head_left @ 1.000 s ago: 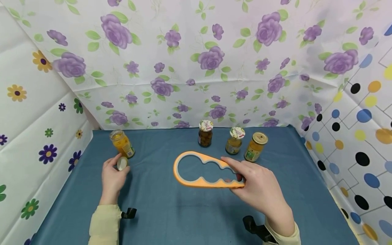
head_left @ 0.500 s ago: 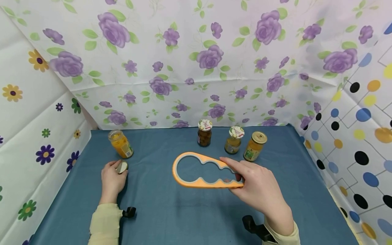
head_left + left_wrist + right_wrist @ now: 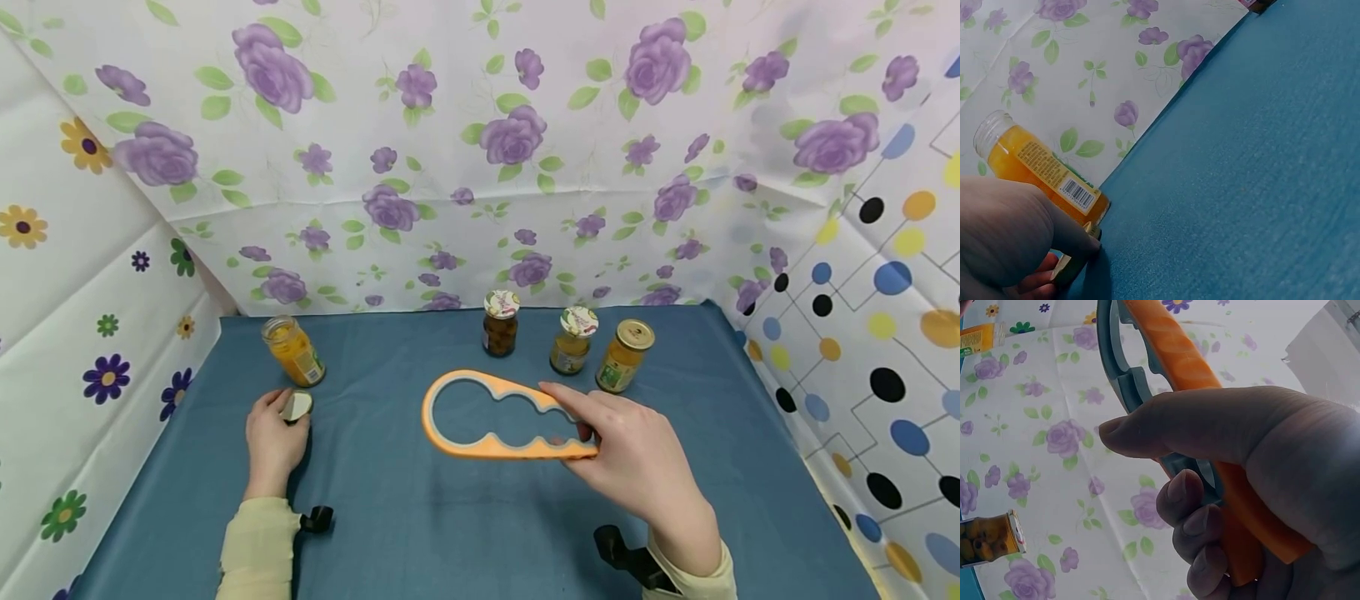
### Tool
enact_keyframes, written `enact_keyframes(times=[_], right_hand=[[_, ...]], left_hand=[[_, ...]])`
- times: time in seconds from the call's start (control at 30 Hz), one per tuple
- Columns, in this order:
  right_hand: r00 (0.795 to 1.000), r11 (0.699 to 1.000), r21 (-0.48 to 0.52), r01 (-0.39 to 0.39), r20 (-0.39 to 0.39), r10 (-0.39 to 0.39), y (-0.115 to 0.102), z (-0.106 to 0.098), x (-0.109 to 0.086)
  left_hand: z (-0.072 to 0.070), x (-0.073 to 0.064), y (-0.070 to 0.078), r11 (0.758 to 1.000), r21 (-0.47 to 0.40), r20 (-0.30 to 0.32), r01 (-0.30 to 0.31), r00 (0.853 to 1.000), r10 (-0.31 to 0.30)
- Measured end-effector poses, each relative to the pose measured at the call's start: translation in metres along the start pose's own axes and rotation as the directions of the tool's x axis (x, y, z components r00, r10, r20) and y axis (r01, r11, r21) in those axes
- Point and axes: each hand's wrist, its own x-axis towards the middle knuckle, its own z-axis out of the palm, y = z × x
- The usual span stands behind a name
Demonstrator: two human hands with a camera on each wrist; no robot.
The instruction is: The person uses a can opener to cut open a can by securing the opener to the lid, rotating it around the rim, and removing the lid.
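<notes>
The left hand pinches a small lid between thumb and fingers, gripping it by the rim, which leaves its pale face uncovered. The lid sits low over the cloth; whether its edge touches down, I cannot tell. Just beyond that hand stands a lidless jar of something yellow-orange, upright, its glass mouth bare and its barcode showing. It seems to be kept close so that jar and lid stay within the same reach.

The right hand curls round the handle end of an orange jar opener, so the grey-lined loop points toward the left hand, free of the fingers. The opener looks lifted off the cloth, with a faint shadow below. Past the right hand, three capped jars stand upright, apart from the other, perhaps to keep them separate: a dark jar, a white-capped jar, and a gold-capped jar nearest that hand.

Under both hands spreads a creased blue cloth. Left of the left hand hangs a daisy-print sheet; ahead of both, a purple-rose sheet; right of the right hand, a dotted sheet.
</notes>
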Motion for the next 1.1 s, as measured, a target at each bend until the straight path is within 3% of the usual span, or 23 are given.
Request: enact_keyframes(times=[0.67, 0.97, 1.1], right_hand=[[1.000, 1.000, 0.008, 0.002, -0.020, -0.001, 0.000, 0.000, -0.002], [1.000, 1.000, 0.006, -0.011, -0.011, 0.011, 0.003, 0.001, 0.000], [0.999, 1.000, 0.003, -0.031, -0.014, 0.031, 0.008, 0.001, 0.003]], left_hand=[[-0.003, -0.007, -0.008, 0.998, -0.025, -0.070, -0.054, 0.996, 0.052], [-0.004, -0.006, -0.003, 0.996, -0.087, -0.080, -0.027, 0.997, 0.020], [-0.007, -0.003, 0.005, 0.988, -0.154, -0.143, -0.018, 0.990, -0.004]])
